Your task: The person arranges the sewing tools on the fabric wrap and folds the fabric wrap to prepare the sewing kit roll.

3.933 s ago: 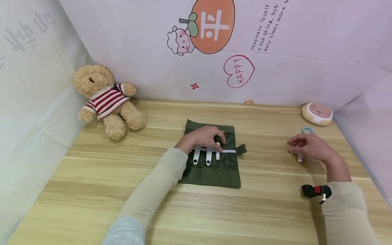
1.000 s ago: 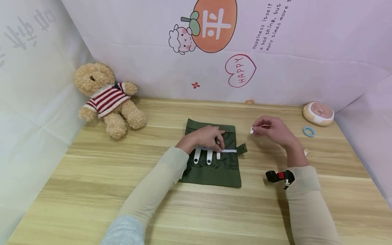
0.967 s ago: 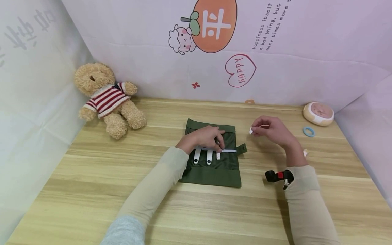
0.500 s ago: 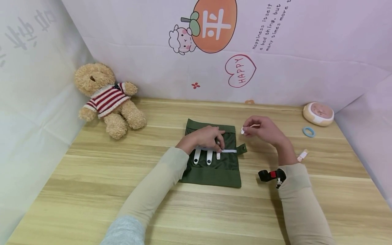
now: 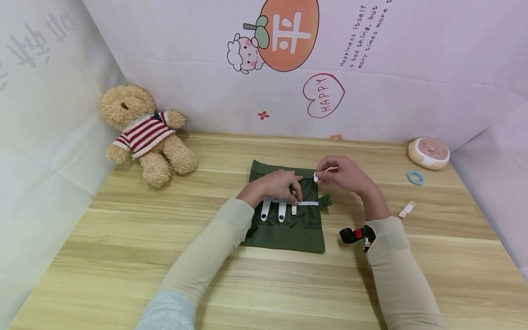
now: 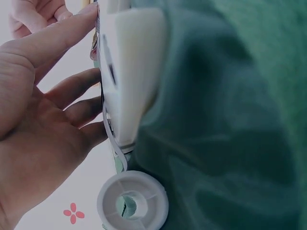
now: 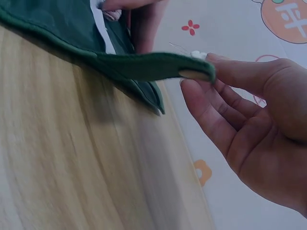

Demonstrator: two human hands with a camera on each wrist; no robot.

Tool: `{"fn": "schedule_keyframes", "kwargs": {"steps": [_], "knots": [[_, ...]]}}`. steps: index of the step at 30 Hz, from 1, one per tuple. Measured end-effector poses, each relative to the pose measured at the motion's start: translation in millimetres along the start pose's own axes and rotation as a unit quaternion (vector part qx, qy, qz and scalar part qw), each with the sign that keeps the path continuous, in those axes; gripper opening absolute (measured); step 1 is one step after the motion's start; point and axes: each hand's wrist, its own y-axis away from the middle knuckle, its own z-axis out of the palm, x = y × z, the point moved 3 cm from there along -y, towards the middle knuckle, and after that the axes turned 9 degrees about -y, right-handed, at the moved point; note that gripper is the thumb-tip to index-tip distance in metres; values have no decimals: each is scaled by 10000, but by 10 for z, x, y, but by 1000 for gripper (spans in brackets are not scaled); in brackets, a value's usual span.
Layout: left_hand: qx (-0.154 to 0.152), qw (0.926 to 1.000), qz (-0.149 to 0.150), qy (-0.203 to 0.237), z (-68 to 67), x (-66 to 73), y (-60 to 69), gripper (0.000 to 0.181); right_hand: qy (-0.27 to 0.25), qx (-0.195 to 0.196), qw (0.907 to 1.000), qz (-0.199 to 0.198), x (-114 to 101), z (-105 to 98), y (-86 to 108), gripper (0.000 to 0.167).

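On the table lies an unrolled dark green fabric pouch (image 5: 284, 238) with a white elastic band (image 5: 309, 203) across it. Two white handles with black dots (image 5: 264, 211) and a slim patterned white piece (image 5: 294, 210) sit under the band. My left hand (image 5: 277, 185) lies over the pouch, thumb and index finger pinching the band beside the patterned piece. At the pouch's upper right corner, my right hand (image 5: 342, 174) pinches a small white needle threader (image 7: 197, 54) with a thin wire loop. A white spool (image 6: 132, 201) shows close up in the left wrist view.
A blue ring (image 5: 415, 178) and a small pinkish-white strip (image 5: 407, 209) lie to the right. Behind them sits a round cream and pink case (image 5: 429, 153). A teddy bear (image 5: 144, 133) leans at the back left. The pouch's snap tab (image 5: 326, 200) sticks out rightward.
My right hand has come left from beside the blue ring to the pouch's corner, carrying the needle threader. The pinkish-white strip has come into full view. My left hand has stayed nearly still.
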Motion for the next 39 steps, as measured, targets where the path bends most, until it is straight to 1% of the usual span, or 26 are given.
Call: {"fn": "schedule_keyframes", "kwargs": {"steps": [8,16,22,30,39], "knots": [[24,9999,34,-123,-9,-16,-4,6,63,-226,9997,92,26,97,-65,8],[-42,9999,-109,-101,-24,-12,11,10,254,-461,9986,29,27,181,-105,6],[-23,9999,-139,-68,-23,-16,13,12,146,-690,9974,177,52,235,-130,7],[71,9996,-77,-277,-5,-37,-24,22,114,-770,9964,349,83,268,-132,7],[71,9993,-145,-328,14,-47,-58,20,180,-879,9950,435,116,299,-131,8]]}}
